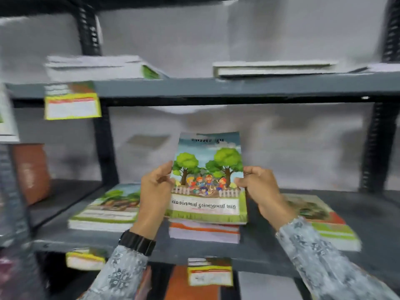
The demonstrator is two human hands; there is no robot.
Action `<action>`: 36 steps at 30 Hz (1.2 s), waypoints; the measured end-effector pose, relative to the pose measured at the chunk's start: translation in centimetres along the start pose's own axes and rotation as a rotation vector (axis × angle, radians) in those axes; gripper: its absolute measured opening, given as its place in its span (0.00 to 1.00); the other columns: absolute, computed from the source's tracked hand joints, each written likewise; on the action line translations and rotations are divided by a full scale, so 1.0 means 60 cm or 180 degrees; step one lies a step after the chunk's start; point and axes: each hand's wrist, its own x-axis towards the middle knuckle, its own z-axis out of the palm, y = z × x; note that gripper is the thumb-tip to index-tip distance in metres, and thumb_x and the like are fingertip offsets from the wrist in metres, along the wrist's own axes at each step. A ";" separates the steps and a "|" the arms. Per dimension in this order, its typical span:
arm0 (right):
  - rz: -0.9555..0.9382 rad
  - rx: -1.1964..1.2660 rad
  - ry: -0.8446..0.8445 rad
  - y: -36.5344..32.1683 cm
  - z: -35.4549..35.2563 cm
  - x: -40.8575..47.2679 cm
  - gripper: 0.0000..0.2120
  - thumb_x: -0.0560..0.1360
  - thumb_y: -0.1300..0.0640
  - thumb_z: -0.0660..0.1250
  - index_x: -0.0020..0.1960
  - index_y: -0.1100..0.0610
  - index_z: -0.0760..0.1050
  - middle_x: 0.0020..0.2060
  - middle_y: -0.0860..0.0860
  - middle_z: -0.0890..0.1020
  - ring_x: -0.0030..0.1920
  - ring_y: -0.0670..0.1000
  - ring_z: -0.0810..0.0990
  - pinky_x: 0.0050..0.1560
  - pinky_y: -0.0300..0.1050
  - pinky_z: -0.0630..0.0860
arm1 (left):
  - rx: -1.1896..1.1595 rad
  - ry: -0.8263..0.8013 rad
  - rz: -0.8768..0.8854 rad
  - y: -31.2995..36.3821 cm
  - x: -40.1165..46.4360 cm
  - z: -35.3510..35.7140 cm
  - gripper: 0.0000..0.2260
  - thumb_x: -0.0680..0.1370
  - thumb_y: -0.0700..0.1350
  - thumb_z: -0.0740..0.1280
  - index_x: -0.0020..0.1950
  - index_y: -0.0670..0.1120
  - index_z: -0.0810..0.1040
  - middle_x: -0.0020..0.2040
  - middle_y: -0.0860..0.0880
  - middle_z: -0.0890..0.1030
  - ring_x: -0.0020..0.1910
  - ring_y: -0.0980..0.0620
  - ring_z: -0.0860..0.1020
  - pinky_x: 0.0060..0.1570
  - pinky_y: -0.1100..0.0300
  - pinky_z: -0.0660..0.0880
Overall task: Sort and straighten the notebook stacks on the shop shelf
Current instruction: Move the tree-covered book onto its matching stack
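Note:
I hold a batch of notebooks (207, 176) with a tree-and-children cover, tilted up with its lower edge on the middle stack (204, 231) on the grey shelf (216, 254). My left hand (154, 195) grips the batch's left edge and my right hand (257, 189) grips its right edge. A second stack (104, 211) with the same cover lies flat to the left. A third stack (324, 221) lies flat to the right, slightly skewed.
The upper shelf (216, 87) carries two white-edged stacks (97, 67) (272, 68). Yellow-bordered labels (72, 105) (210, 274) hang from the shelf edges. A brown object (30, 169) stands in the left bay. Black slotted uprights (106, 148) (374, 148) frame the bay.

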 end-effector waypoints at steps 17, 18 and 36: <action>0.0585 -0.1562 -0.0598 0.072 0.492 0.009 0.18 0.68 0.58 0.75 0.57 0.62 0.81 0.54 0.55 0.86 0.57 0.58 0.85 0.51 0.44 0.80 | 0.1833 -0.0039 -0.1056 -0.194 0.219 -0.386 0.15 0.78 0.33 0.68 0.60 0.46 0.86 0.51 0.47 0.86 0.36 0.51 0.80 0.21 0.65 0.73; 0.0528 -0.1632 -0.0589 0.077 0.494 0.008 0.19 0.68 0.57 0.74 0.58 0.60 0.81 0.56 0.56 0.86 0.57 0.58 0.85 0.50 0.43 0.80 | 0.1839 0.0005 -0.1101 -0.204 0.220 -0.390 0.13 0.78 0.35 0.70 0.59 0.46 0.86 0.48 0.47 0.87 0.34 0.51 0.79 0.23 0.64 0.74; -0.2153 -0.0625 0.0196 -0.007 0.134 -0.027 0.16 0.76 0.63 0.71 0.61 0.50 0.81 0.47 0.47 0.80 0.43 0.41 0.79 0.45 0.28 0.74 | 0.0542 -0.0347 0.0850 -0.020 0.040 -0.076 0.12 0.80 0.42 0.69 0.62 0.50 0.85 0.53 0.54 0.88 0.51 0.58 0.85 0.54 0.62 0.80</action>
